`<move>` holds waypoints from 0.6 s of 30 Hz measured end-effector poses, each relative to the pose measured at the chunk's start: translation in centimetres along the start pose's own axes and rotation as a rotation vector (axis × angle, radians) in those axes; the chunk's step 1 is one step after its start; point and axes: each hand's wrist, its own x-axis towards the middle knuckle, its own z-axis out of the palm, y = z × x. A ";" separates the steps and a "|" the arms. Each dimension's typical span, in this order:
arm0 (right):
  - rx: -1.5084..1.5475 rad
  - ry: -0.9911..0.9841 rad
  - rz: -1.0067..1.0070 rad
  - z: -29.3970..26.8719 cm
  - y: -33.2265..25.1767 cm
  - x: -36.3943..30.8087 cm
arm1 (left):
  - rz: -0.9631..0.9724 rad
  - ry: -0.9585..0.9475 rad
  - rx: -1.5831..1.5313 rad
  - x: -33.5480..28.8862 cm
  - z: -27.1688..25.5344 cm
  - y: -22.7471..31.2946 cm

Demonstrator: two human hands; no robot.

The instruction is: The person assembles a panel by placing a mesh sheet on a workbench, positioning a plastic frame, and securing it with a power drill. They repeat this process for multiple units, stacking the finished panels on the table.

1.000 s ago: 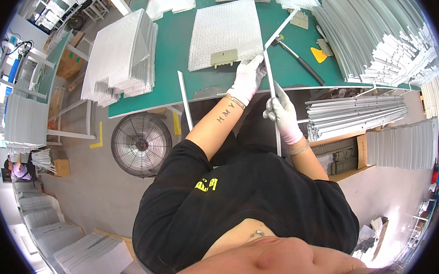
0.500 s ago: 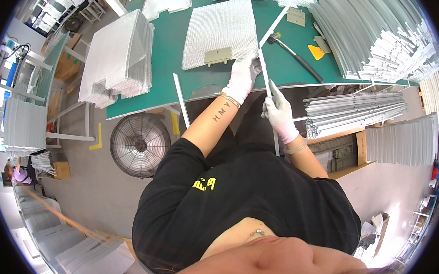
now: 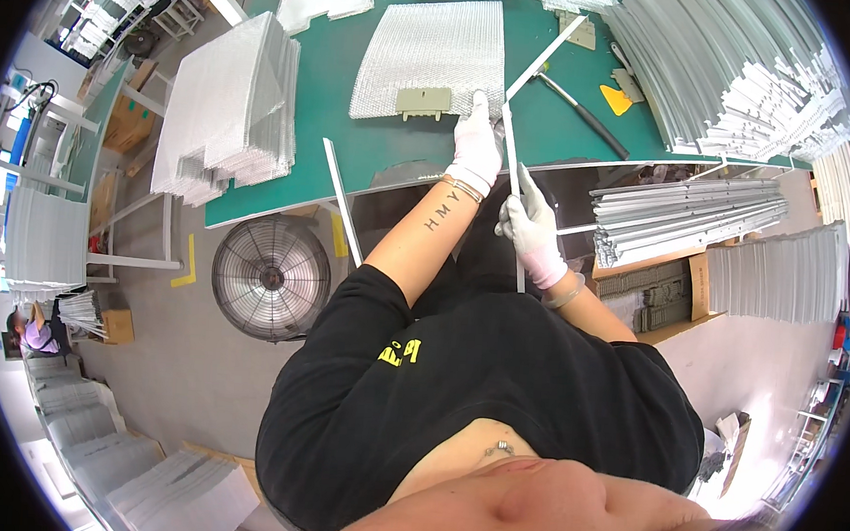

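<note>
Mesh sheet (image 3: 434, 54) sits at eleven o'clock from the left hand (image 3: 476, 153), flat-ish on the green bench (image 3: 323, 97). Left thumb lies on top of its near right corner, other fingers mostly tucked out of sight; looks like a pinch, probably to steady that corner, but honestly can't see underneath.

Right hand (image 3: 534, 235), down at five o'clock, has its fingers curled around a pale metal strip (image 3: 510, 145), thumb along it. My guess is that low hold keeps the long end under control. Strip runs up past the corner, then angles off toward one o'clock; can't tell if that's one piece or two.

Tan plate (image 3: 424, 100) lies on the mesh's near edge at ten. Hammer (image 3: 591, 122) and yellow scraper (image 3: 614, 100) are between two and three, I'd say parked for easy reach. Mesh stack (image 3: 208, 91) is at nine, likely clear of the elbows.
</note>
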 end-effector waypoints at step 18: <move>-0.066 -0.146 -0.041 -2.1 -1.9 0.9 | 0.107 -0.133 0.073 0.4 -0.7 -0.1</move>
